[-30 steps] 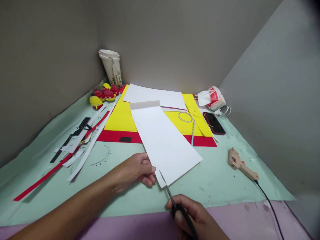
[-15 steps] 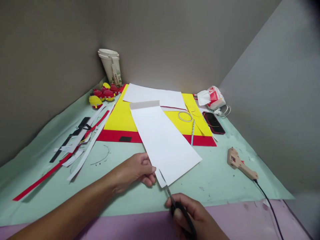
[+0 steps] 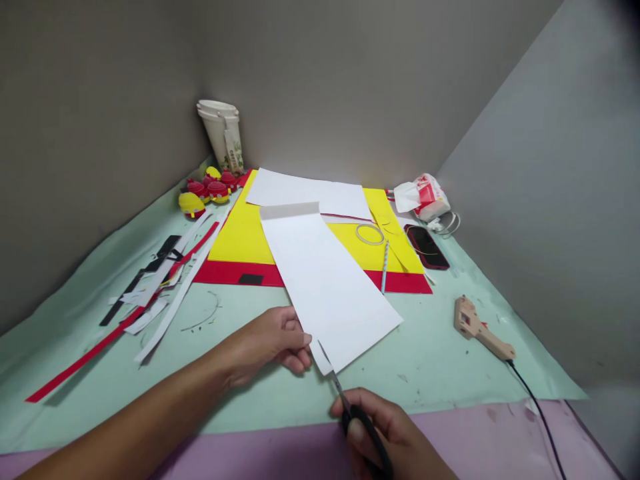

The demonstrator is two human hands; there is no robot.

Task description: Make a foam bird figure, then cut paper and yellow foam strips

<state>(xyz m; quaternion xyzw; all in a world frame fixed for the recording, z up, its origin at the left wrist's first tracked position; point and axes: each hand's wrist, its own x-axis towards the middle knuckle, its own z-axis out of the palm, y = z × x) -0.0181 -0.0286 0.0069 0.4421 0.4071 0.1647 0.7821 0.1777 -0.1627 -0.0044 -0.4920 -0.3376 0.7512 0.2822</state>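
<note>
A white sheet of paper (image 3: pixel 325 273) with a folded strip at its far end slants toward me, its near corner raised above the table. My left hand (image 3: pixel 280 340) pinches the left edge of this sheet between thumb and fingers. Black-handled scissors (image 3: pixel 367 437) are gripped in my right hand (image 3: pixel 395 430). Their blades sit at the near edge of the paper, where a short slit runs inward beside a narrow strip. Below the sheet's far part lie yellow and red sheets (image 3: pixel 240 240), with another white sheet (image 3: pixel 310 190) on top at the back.
Paper strips (image 3: pixel 150 293) in red, white and black lie at left, with several red and yellow round pieces (image 3: pixel 197 193) and cups (image 3: pixel 220 133) behind. On the right are a pen (image 3: pixel 385 267), a ring (image 3: pixel 370 233), a phone (image 3: pixel 427 247), a tissue pack (image 3: pixel 425 197) and a corded glue gun (image 3: pixel 483 327).
Almost nothing differs. Both hands, the paper and the scissors hold their places, with only a slight shift of the whole view.
</note>
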